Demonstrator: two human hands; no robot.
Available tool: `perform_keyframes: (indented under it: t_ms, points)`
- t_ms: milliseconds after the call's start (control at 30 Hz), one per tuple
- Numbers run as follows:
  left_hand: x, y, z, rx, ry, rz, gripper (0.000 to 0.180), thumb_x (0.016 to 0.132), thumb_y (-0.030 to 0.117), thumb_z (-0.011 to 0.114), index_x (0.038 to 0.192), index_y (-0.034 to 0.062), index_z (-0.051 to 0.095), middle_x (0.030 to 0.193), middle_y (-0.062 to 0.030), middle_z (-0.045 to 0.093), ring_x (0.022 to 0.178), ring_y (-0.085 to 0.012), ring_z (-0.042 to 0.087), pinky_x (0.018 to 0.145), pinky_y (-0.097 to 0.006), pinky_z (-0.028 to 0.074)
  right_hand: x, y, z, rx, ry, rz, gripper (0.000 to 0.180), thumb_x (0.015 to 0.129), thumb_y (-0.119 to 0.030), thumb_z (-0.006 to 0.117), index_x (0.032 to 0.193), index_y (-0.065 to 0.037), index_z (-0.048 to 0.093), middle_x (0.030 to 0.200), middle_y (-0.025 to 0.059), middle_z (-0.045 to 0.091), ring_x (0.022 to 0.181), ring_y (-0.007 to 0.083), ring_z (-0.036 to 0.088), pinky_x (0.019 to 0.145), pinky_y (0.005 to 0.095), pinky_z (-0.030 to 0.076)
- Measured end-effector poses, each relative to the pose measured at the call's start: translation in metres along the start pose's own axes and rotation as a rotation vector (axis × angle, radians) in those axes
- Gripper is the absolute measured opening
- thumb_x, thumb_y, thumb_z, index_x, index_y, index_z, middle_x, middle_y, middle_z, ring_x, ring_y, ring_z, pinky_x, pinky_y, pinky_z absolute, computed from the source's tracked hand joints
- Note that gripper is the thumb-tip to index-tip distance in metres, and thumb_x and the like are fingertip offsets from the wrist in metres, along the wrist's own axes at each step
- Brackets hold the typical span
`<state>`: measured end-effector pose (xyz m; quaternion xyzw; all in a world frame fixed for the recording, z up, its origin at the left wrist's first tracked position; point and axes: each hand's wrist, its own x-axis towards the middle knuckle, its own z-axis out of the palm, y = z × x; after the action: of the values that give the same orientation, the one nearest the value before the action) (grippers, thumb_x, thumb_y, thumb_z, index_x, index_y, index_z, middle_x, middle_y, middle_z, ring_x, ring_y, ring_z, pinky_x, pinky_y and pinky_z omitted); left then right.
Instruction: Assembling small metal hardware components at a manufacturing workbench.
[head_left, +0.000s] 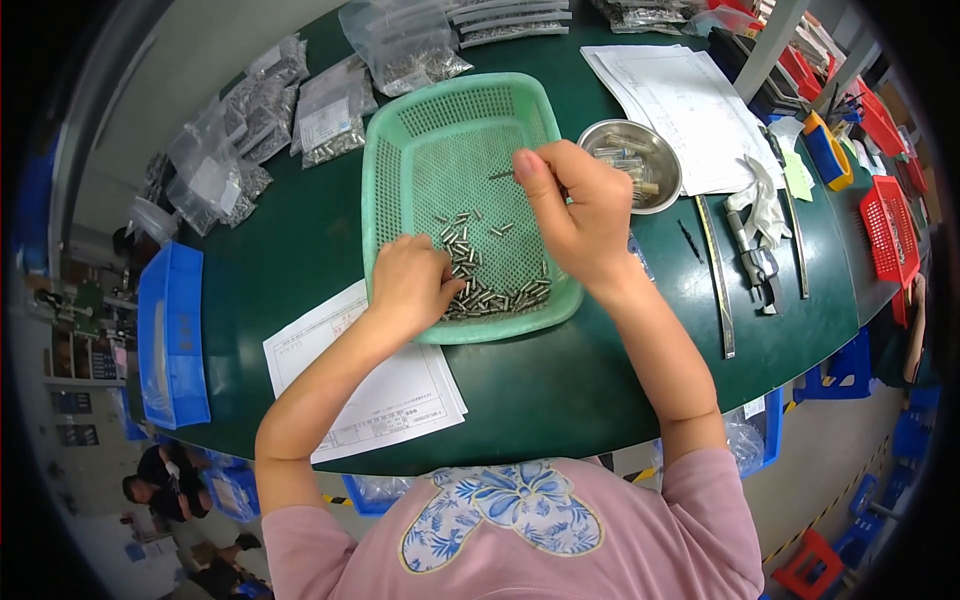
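A light green mesh basket point(376, 190) stands on the table before me, with a heap of small silvery cylindrical metal pins point(487, 300) along its near side. My left hand point(410, 283) reaches over the basket's left rim. Its fingers are curled down at the pins, and their tips are partly hidden, so what they pinch cannot be made out. Above the basket's right side, my right hand point(583, 205) is closed round a thin dark rod-like tool point(501, 175), whose tip points left over the mesh. The rest of that tool is hidden in the fist.
Right of the basket are a round metal bowl point(668, 178) with small clear tubes, papers point(690, 110), a steel ruler point(716, 285) and a caliper point(748, 250). Bagged metal parts point(335, 115) line the back left. A blue bin point(172, 340) and printed sheets point(390, 410) lie left and near.
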<state>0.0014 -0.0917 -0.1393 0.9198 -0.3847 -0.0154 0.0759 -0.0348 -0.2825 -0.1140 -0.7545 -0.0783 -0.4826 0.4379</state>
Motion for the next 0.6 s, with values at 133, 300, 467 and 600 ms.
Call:
perform_keyframes:
  t_ms: [133, 300, 467, 600]
  points:
    - [0.003, 0.003, -0.003, -0.041, -0.045, -0.026, 0.014, 0.067, 0.017, 0.068, 0.063, 0.0059, 0.060, 0.072, -0.0102, 0.058, 0.074, -0.0296, 0.055, 0.067, -0.040, 0.043, -0.001, -0.002, 0.001, 0.009, -0.039, 0.020, 0.022, 0.081, -0.015, 0.062, 0.062, -0.006, 0.054, 0.045, 0.0060, 0.045, 0.037, 0.0192, 0.045, 0.036, 0.0301, 0.031]
    - [0.011, 0.012, -0.027, -0.961, 0.125, -0.130, 0.005, 0.073, 0.001, 0.062, 0.076, 0.0018, 0.057, 0.079, -0.0090, 0.064, 0.075, -0.0194, 0.063, 0.068, -0.030, 0.050, -0.007, -0.008, 0.003, 0.165, -0.185, 0.128, 0.021, 0.081, -0.017, 0.061, 0.064, -0.005, 0.056, 0.047, 0.0074, 0.049, 0.039, 0.0202, 0.048, 0.038, 0.0306, 0.034]
    - [0.009, 0.029, -0.045, -0.991, 0.223, -0.065, 0.009, 0.075, -0.001, 0.064, 0.080, 0.0001, 0.057, 0.079, -0.0061, 0.064, 0.077, -0.0138, 0.062, 0.073, -0.026, 0.049, -0.008, -0.016, 0.002, 0.230, -0.272, 0.176, 0.019, 0.082, -0.017, 0.060, 0.067, -0.005, 0.058, 0.049, 0.0081, 0.051, 0.041, 0.0207, 0.050, 0.039, 0.0302, 0.035]
    - [0.006, 0.029, -0.048, -0.963, 0.296, -0.028, 0.012, 0.074, 0.002, 0.067, 0.082, 0.0003, 0.058, 0.079, -0.0057, 0.063, 0.075, -0.0129, 0.061, 0.073, -0.026, 0.049, -0.008, -0.015, 0.003, 0.207, -0.270, 0.158, 0.020, 0.082, -0.017, 0.060, 0.066, -0.005, 0.057, 0.049, 0.0085, 0.050, 0.041, 0.0215, 0.049, 0.039, 0.0306, 0.034]
